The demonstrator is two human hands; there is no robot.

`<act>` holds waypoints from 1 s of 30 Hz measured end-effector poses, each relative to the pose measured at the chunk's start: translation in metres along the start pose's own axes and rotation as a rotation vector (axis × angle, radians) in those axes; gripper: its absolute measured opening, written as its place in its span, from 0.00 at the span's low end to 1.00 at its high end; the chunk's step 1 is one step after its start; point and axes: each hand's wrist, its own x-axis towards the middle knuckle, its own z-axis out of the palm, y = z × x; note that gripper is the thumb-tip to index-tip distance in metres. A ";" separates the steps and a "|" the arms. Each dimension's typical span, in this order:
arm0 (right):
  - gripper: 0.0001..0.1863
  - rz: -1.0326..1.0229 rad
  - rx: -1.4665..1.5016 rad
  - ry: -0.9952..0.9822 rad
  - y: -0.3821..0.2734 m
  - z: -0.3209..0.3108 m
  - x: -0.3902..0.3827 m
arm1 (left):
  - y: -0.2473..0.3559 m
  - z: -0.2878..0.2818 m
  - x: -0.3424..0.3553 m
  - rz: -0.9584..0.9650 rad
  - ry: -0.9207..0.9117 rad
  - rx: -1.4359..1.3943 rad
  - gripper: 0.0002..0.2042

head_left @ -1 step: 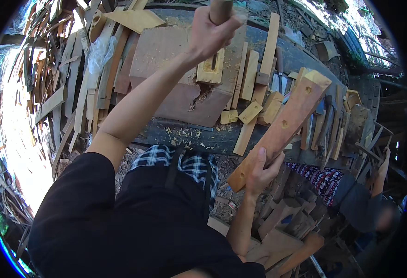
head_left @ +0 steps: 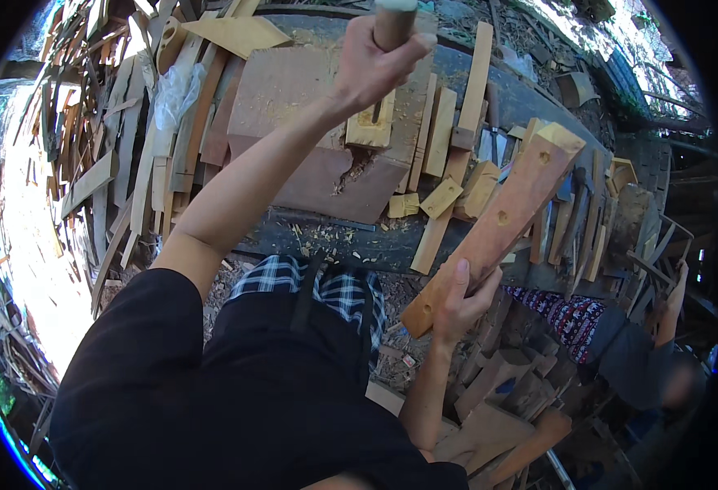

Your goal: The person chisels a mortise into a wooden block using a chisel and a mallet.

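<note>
At the top middle, my left hand (head_left: 375,65) is wrapped round a thick round wooden tool handle (head_left: 393,28) with a pale end. What the handle leads to is hidden by the hand. Just below the fist lies a yellowish wood block (head_left: 369,135), with a narrow dark slit or blade at its middle; I cannot tell which. It rests on a wide brown board (head_left: 294,106). On the right, my right hand (head_left: 461,306) grips the lower part of a long squared wooden beam (head_left: 502,216). This beam slants up to the right, with several round holes along its face.
Small drilled blocks (head_left: 442,198) and wood strips (head_left: 439,135) lie right of the board. Chips litter the dark bench edge (head_left: 318,241). Stacked planks (head_left: 142,147) and a clear plastic bag (head_left: 178,96) fill the left. Another person (head_left: 620,351) is at lower right, near piled offcuts (head_left: 490,408).
The handle in my left hand has dropped and shifted slightly, so more of its pale end shows. My right hand and the beam look nearly unmoved.
</note>
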 end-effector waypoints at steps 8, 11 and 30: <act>0.23 0.077 0.093 -0.042 -0.002 0.007 0.009 | -0.005 0.008 -0.004 0.002 -0.200 0.139 0.13; 0.25 0.063 0.096 -0.053 -0.003 0.007 0.010 | -0.003 0.012 -0.002 0.087 -0.358 0.195 0.12; 0.33 -0.209 0.551 0.093 -0.059 -0.012 0.015 | -0.026 0.053 -0.048 0.369 -0.562 0.384 0.15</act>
